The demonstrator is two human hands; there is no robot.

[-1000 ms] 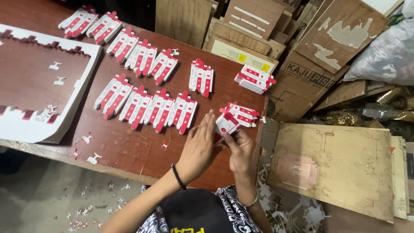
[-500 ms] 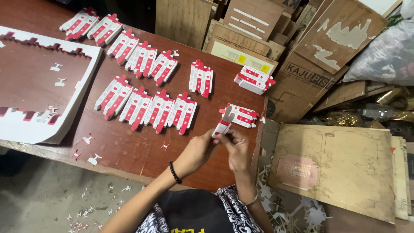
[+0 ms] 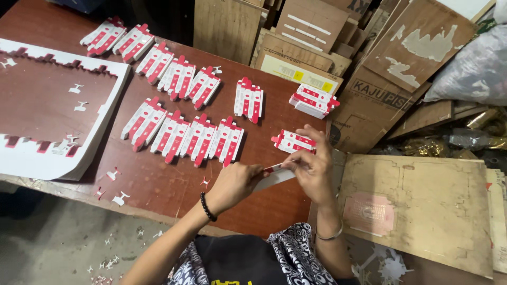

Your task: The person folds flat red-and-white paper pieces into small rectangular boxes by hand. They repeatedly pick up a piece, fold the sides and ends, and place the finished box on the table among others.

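Patterned black-and-white cloth and a dark top fill the bottom centre of the frame; the person's body is cut off there. Just above, left hand (image 3: 236,182) with a black bead bracelet (image 3: 207,206) on the wrist pinches one end of a flat red-and-white carton blank (image 3: 275,174). Right hand (image 3: 311,168), thin bangle on that wrist, grasps the other end, fingers curled over it. Blank sits between both hands at centre frame, above the table edge; mostly hidden by fingers, its shape is hard to make out.

Just beyond the right hand, one blank (image 3: 293,141) lies flat on the brown wooden table (image 3: 174,184). Farther up, a small stack of blanks (image 3: 313,101), count unclear. Two rows of blanks (image 3: 182,134) spread across the centre-left, the far row running to the upper left.

Left edge: large punched-out white sheet (image 3: 63,163), cut off by the frame. Small white scraps (image 3: 119,199) on the table edge and floor at lower left.

Right side: worn cardboard board (image 3: 422,200), partly cut off. Upper right: leaning cardboard pieces (image 3: 412,47) and a plastic bag (image 3: 470,74), contents unclear.
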